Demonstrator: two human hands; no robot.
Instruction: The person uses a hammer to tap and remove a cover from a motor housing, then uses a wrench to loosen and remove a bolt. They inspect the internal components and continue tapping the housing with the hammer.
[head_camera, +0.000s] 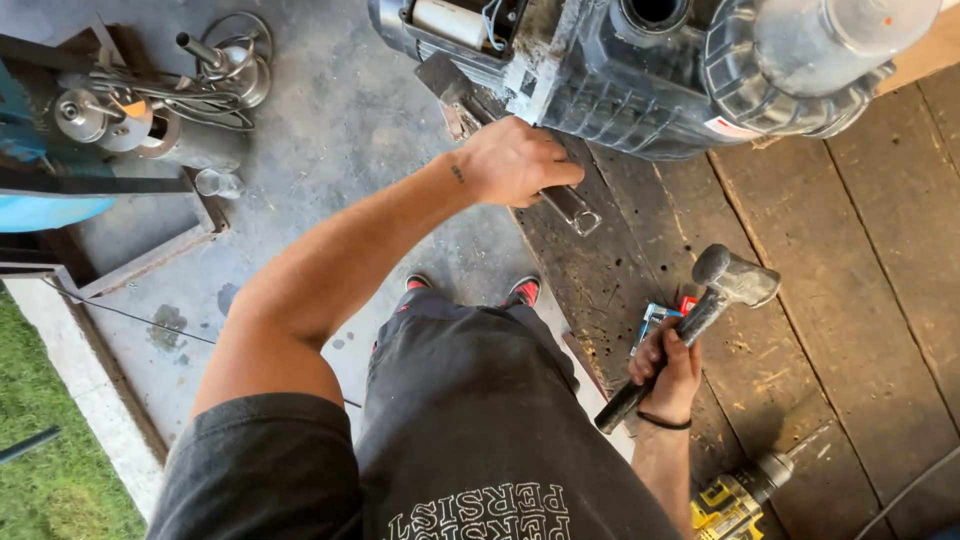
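My left hand (518, 160) is closed around a metal wrench (572, 208) whose end sticks out below the fist, close under the dark ribbed pump housing (620, 95). My right hand (668, 368) grips the black handle of a steel hammer, and the hammer's head (735, 277) is raised above the wooden workbench (850, 290). The pump has a clear round lid (840, 35) and lies at the top edge of the bench.
A yellow cordless drill (735, 505) lies at the bench's near edge. A small red-and-blue item (665, 315) sits beside my right hand. On the concrete floor (330, 120) at upper left stand metal fittings and wire coils (170, 95). Grass (55, 480) shows at lower left.
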